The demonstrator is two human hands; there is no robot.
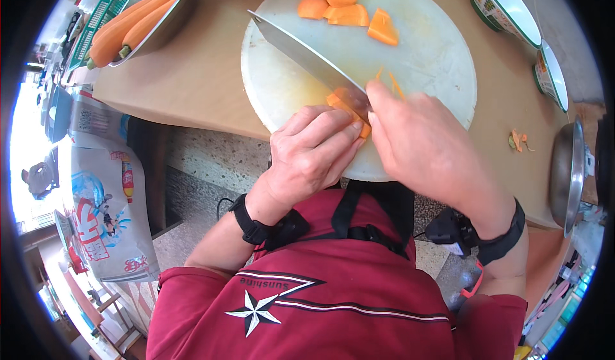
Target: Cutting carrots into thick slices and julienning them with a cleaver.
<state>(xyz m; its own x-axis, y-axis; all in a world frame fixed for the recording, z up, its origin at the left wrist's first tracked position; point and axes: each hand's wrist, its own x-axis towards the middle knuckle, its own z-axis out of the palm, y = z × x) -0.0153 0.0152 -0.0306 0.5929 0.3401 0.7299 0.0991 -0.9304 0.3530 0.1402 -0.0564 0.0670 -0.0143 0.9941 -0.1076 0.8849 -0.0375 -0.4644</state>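
On a round white cutting board [442,59], my right hand [426,142] is closed round the handle of a kitchen knife [301,52], its wide blade slanting up to the far left. My left hand [314,145] curls its fingertips onto a carrot piece [343,104] at the board's near side, holding it down. The blade is against that piece, and its lower edge is partly hidden by my fingers. Several carrot chunks [346,15] lie at the far side of the board. Thin carrot shreds [396,84] rest just beyond my right hand.
A metal bowl [182,14] with whole carrots [138,24] stands at the far left. Patterned bowls [506,14] with green rims are at the far right. Carrot scraps [517,140] and a steel basin [567,174] sit on the right. A printed bag [106,187] hangs below the table's left edge.
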